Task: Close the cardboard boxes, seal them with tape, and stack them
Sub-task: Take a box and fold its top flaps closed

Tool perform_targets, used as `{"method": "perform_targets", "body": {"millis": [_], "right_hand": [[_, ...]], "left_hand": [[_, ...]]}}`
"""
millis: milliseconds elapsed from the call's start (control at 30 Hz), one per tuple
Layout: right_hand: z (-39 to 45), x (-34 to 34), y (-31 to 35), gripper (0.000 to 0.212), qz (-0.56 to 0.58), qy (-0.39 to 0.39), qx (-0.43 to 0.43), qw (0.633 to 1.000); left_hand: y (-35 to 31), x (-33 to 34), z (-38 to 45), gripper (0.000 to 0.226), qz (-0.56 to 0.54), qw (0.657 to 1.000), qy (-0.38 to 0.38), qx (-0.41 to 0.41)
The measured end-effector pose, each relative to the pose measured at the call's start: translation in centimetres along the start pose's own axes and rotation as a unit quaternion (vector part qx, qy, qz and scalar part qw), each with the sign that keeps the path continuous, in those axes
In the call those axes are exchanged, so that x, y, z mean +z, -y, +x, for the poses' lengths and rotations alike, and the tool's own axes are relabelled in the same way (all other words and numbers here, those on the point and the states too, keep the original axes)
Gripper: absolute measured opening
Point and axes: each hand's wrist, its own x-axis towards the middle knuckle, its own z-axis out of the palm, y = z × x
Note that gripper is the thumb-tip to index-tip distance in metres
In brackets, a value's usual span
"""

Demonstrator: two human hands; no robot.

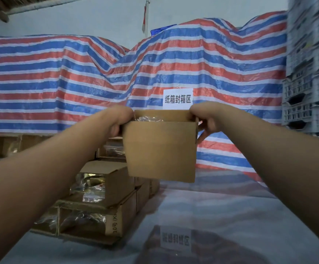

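Observation:
I hold an open brown cardboard box up in the air above the table, its near side facing me. My left hand grips its upper left corner and my right hand grips its upper right corner. Clear plastic-wrapped goods show inside the box's top opening. To the lower left, several open cardboard boxes with plastic-bagged contents stand stacked on the table. No tape is in view.
A glossy grey table surface spreads below and to the right. A red, white and blue striped tarp covers piles behind, with a white paper sign on it. Grey plastic crates tower at the right.

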Motion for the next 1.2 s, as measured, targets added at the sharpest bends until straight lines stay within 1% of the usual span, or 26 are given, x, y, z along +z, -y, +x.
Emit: {"method": "perform_targets", "body": {"millis": [133, 200, 267, 333, 400, 467, 533, 600, 633, 667, 700, 733, 767, 800, 833, 867, 900, 933, 1000, 1033, 1067, 1100, 1167, 1200], "right_hand": [[-0.8, -4.3, -2.7, 0.023, -0.012, -0.006, 0.042, 0.999], [-1.3, -5.1, -5.0, 0.025, -0.015, -0.003, 0.078, 0.997], [-1.6, -4.8, -8.8, 0.029, -0.016, 0.017, 0.133, 0.991], [-2.0, -3.7, -13.5, 0.032, -0.015, 0.045, 0.189, 0.981], [-2.6, -2.9, -17.5, 0.029, -0.018, 0.052, 0.229, 0.972], [-3.1, -2.6, -20.3, 0.022, -0.013, 0.048, 0.242, 0.969], [-3.2, -2.9, -21.5, 0.019, 0.016, 0.049, 0.239, 0.970], [-3.0, -3.4, -21.6, 0.018, 0.024, 0.074, 0.232, 0.970], [-3.0, -3.6, -21.3, 0.018, 0.008, 0.089, 0.229, 0.969], [-3.1, -3.7, -21.0, 0.017, -0.028, 0.101, 0.220, 0.970], [-3.0, -3.7, -20.6, 0.017, -0.086, 0.098, 0.193, 0.972], [-2.9, -3.6, -20.0, 0.017, -0.152, 0.077, 0.145, 0.975], [-2.7, -3.3, -19.5, 0.015, -0.204, 0.035, 0.077, 0.975], [-2.5, -3.0, -18.8, 0.010, -0.224, -0.015, 0.000, 0.974], [-2.4, -2.8, -18.0, 0.004, -0.220, -0.052, -0.070, 0.972], [-2.3, -2.6, -17.2, 0.008, -0.222, -0.062, -0.128, 0.964], [-2.2, -2.2, -16.4, 0.013, -0.237, -0.033, -0.165, 0.957], [-2.1, -1.9, -15.7, 0.014, -0.259, 0.020, -0.175, 0.950], [-1.9, -1.0, -14.9, 0.010, -0.345, 0.142, -0.138, 0.917], [-1.8, -0.5, -14.8, 0.016, -0.388, 0.188, -0.108, 0.896], [-1.5, 0.0, -14.8, 0.023, -0.419, 0.221, -0.072, 0.878], [-1.3, 0.3, -14.8, 0.030, -0.432, 0.241, -0.036, 0.868], [-0.9, 0.9, -14.8, 0.036, -0.422, 0.279, 0.027, 0.862], [-0.6, 1.0, -14.8, 0.038, -0.403, 0.302, 0.060, 0.862]], "left_hand": [[-1.4, 4.1, -0.7, 0.006, -0.021, 0.999, 0.042, -0.011], [-1.1, 6.2, -1.1, 0.008, -0.012, 0.997, 0.067, -0.028], [1.0, 8.9, -1.6, 0.013, 0.039, 0.993, 0.087, -0.064], [4.4, 11.4, -2.5, 0.013, 0.082, 0.983, 0.121, -0.110], [7.6, 13.3, -3.6, 0.016, 0.056, 0.971, 0.162, -0.165], [9.7, 14.5, -4.2, 0.016, 0.022, 0.964, 0.186, -0.189], [10.5, 14.9, -3.8, 0.017, -0.003, 0.966, 0.181, -0.183], [10.4, 14.7, -3.4, 0.016, 0.027, 0.965, 0.192, -0.177], [10.2, 14.6, -3.2, 0.014, 0.063, 0.965, 0.198, -0.158], [10.0, 14.7, -2.9, 0.011, 0.107, 0.969, 0.192, -0.113], [9.8, 14.7, -2.5, 0.010, 0.154, 0.972, 0.171, -0.039], [9.4, 14.7, -2.1, 0.015, 0.203, 0.968, 0.137, 0.053], [8.9, 14.7, -2.0, 0.019, 0.247, 0.952, 0.116, 0.136], [8.1, 14.7, -2.0, 0.018, 0.284, 0.931, 0.132, 0.188], [7.4, 14.7, -1.9, 0.016, 0.321, 0.907, 0.182, 0.203], [6.7, 14.9, -1.8, 0.013, 0.360, 0.880, 0.246, 0.188], [6.4, 15.3, -1.6, 0.013, 0.400, 0.851, 0.299, 0.164], [6.2, 15.9, -1.3, 0.016, 0.439, 0.822, 0.335, 0.140], [6.1, 17.3, -0.7, 0.021, 0.500, 0.776, 0.374, 0.093], [6.1, 18.0, -0.4, 0.020, 0.512, 0.764, 0.387, 0.064], [6.3, 18.4, 0.0, 0.018, 0.510, 0.762, 0.399, 0.031], [6.4, 18.7, 0.5, 0.018, 0.495, 0.766, 0.410, -0.001], [6.6, 18.8, 0.9, 0.014, 0.458, 0.775, 0.431, -0.062], [6.9, 18.9, 1.0, 0.014, 0.444, 0.782, 0.432, -0.073]]}}
